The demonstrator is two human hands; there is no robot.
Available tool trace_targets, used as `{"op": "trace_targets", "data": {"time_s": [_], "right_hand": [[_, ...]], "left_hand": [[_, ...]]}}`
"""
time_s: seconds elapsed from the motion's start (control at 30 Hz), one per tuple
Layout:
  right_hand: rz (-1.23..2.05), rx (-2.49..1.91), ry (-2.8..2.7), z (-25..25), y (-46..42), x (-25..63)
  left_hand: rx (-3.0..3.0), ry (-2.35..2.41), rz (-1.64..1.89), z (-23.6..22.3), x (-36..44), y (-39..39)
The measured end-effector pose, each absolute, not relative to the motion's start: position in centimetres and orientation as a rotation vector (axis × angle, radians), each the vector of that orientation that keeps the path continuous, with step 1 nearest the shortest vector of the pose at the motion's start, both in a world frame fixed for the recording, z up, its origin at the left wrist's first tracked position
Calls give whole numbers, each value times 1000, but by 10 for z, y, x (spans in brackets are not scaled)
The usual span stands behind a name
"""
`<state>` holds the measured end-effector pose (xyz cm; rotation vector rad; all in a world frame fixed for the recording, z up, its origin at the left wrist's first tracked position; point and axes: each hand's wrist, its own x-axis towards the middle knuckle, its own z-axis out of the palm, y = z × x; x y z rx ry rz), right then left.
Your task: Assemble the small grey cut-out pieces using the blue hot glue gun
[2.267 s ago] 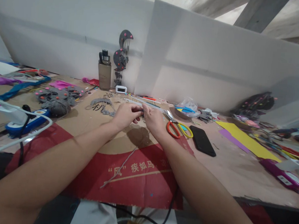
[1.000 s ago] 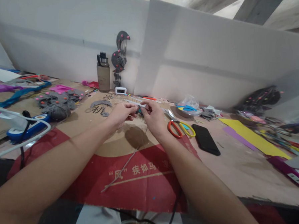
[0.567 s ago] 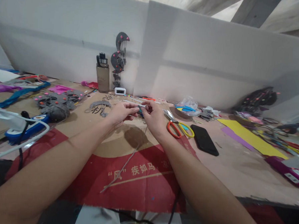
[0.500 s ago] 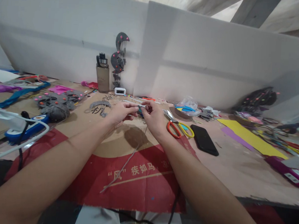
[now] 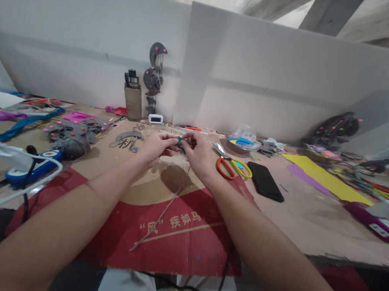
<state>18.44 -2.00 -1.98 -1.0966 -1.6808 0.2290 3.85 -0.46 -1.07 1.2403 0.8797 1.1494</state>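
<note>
My left hand point(image 5: 157, 147) and my right hand point(image 5: 199, 153) meet fingertip to fingertip above the cardboard sheet point(image 5: 164, 230). Both are closed in a pinch on a small teal bead point(image 5: 180, 140) held between them. A thin grey cord point(image 5: 160, 217) hangs from the hands and trails down across the red print of the cardboard. What else the fingers hold is too small to make out.
Scissors with orange and yellow handles point(image 5: 229, 164) and a black phone point(image 5: 264, 181) lie right of my hands. A brown bottle point(image 5: 132, 97), a grey hanging ornament point(image 5: 154, 76) and a small clock point(image 5: 155, 118) stand at the white wall. Grey felt pieces point(image 5: 73, 132) and a blue tool point(image 5: 33, 165) lie left; yellow sheet point(image 5: 326, 183) right.
My hands rose slightly off the cardboard and drew closer together. A pale strip seen between the fingers earlier no longer shows; the teal bead sits between the fingertips.
</note>
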Motion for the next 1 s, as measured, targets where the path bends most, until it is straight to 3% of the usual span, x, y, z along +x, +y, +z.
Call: {"op": "trace_targets", "data": {"time_s": [0.27, 0.67, 1.0], "right_hand": [[237, -1102, -1672, -21, -19, 185], [497, -1082, -1560, -21, -16, 179], [633, -1091, -1572, -26, -5, 184]], "left_hand": [[1403, 882, 1117, -15, 37, -4], [1621, 942, 1175, -9, 40, -13], [1281, 925, 1157, -19, 34, 3]]}}
